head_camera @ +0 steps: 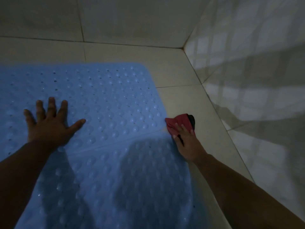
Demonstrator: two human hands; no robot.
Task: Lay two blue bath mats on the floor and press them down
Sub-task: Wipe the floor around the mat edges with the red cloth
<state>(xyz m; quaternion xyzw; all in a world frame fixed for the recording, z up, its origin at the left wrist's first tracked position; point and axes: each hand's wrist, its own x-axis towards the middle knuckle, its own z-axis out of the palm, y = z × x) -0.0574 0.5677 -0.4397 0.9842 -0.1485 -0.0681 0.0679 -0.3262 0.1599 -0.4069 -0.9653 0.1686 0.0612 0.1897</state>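
Two blue bath mats with raised bumps and small holes lie flat on the tiled floor. The far mat (105,90) meets the near mat (125,184) along a seam running across the middle. My left hand (49,123) presses flat on the far mat with fingers spread. At the mats' right edge, by the seam, my right hand (186,141) lies on a red and black cloth (179,121); its fingers are laid over the cloth.
Beige floor tiles (178,70) surround the mats. A tiled wall (247,63) runs along the right, meeting the back wall (132,19) in a corner at upper right. Shadows fall across the near mat.
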